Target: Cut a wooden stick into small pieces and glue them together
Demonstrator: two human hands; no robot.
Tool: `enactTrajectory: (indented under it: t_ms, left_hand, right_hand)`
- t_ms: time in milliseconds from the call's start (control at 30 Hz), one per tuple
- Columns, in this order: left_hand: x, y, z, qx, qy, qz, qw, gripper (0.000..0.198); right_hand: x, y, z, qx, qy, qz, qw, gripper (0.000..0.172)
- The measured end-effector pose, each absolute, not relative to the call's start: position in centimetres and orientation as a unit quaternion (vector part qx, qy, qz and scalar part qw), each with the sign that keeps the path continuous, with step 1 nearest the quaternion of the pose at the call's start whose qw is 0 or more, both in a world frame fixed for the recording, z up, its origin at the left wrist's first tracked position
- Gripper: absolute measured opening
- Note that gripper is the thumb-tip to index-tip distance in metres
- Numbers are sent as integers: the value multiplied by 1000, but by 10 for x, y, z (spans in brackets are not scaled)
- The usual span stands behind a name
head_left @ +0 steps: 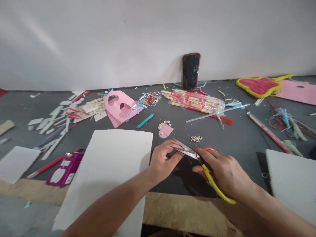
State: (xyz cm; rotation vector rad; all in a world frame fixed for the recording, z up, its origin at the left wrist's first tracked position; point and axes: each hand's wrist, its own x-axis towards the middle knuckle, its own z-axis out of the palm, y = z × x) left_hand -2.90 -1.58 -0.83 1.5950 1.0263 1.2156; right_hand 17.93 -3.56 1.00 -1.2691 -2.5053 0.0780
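Note:
My right hand (227, 168) grips scissors (212, 185) with one yellow and one red handle loop. Their metal blades stand apart and point to the left. At the blades, the fingers of my left hand (161, 162) are pinched together; what sits between them is too small to make out. Just beyond my left hand lies a pink heart-shaped piece (167, 131) with small beige beads (164, 125) along its upper edge. A little pile of similar beads (196, 139) rests on the dark table beyond the scissors.
A white board (118, 164) lies under my left forearm, another white board (293, 184) at the right. Behind are a teal pen (145, 121), a pink cut-out sheet (120, 107), wrapped sticks (195, 100) and a phone (191, 71) leaning on the wall.

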Motion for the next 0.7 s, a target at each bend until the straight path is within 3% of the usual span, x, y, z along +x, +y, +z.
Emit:
enactTrajectory:
  t_ms: [300, 500, 700]
  left_hand:
    - [-28, -8, 8, 459, 419, 435, 652, 16]
    - [-27, -11, 6, 494, 413, 475, 600, 18]
    - [-30, -14, -4, 585, 410, 501, 487, 4]
  right_hand:
    - [178, -32, 9, -453, -875, 18, 166, 59]
    - [178, -32, 12, -454, -877, 22, 156, 81]
    - [177, -32, 12, -458, -876, 35, 149, 82]
